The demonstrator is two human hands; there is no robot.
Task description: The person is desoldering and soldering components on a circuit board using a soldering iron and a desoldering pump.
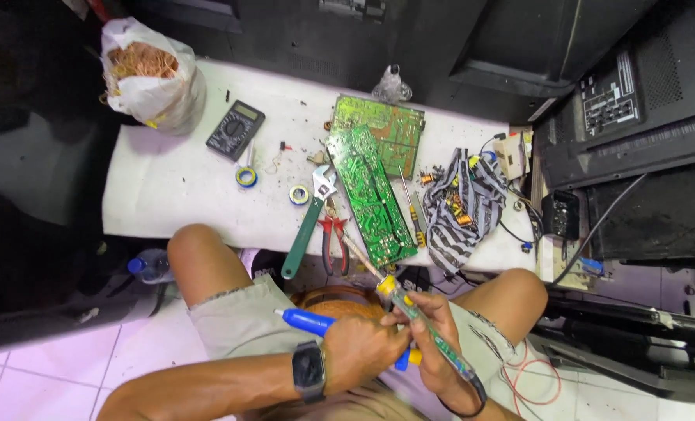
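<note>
The person wears light khaki cloth shorts (242, 323) with frayed, ragged hems at both legs; the knees below them are bare. On the left wrist sits a black square-faced smartwatch on a black strap (309, 369), its screen dark. Around the right wrist runs a thin black cord-like bangle (472, 398). Both forearms are bare, with no sleeves in view. The left hand (359, 352) and the right hand (433, 343) wear no gloves, and no rings can be made out.
</note>
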